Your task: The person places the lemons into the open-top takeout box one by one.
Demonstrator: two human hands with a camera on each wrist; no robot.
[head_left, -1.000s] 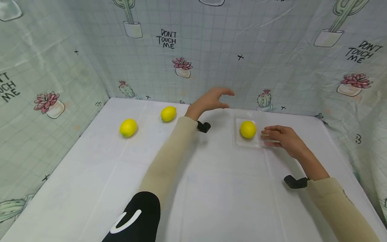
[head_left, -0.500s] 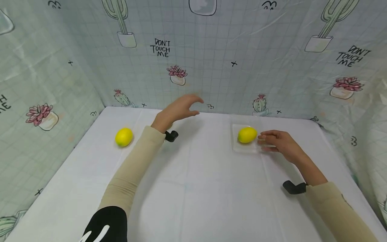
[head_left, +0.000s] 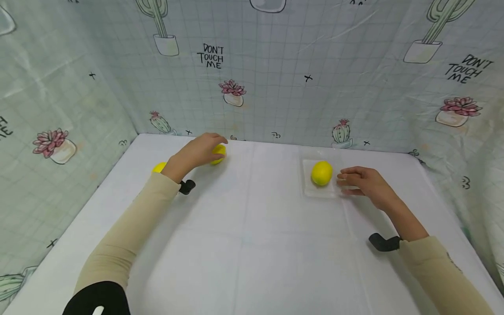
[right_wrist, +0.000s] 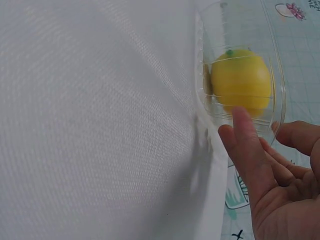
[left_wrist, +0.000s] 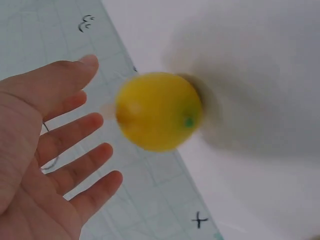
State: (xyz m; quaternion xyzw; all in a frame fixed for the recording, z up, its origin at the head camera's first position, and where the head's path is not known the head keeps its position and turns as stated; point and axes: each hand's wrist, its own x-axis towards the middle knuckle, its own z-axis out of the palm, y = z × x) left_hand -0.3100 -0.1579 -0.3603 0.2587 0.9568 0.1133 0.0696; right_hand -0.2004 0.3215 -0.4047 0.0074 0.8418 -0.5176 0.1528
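My left hand (head_left: 195, 154) reaches over a yellow lemon (head_left: 218, 154) near the table's back edge, partly covering it in the head view. In the left wrist view the fingers are spread and a gap shows between them and that lemon (left_wrist: 159, 112). Another lemon (head_left: 159, 167) is partly hidden behind the left wrist. A third lemon (head_left: 321, 173) lies in a clear plastic container (head_left: 310, 190) at the back right. My right hand (head_left: 370, 186) is at the container's right side, and its fairly straight fingertips touch the wall in the right wrist view.
A white cloth covers the table (head_left: 275, 253). Cactus-printed sheeting (head_left: 271, 57) hangs behind and along both sides. Black camera mounts (head_left: 383, 242) stick out at the wrists.
My left hand has moved left from above the table's back middle to the middle lemon. The lemon in the container has rolled a little. My right hand stays at the container.
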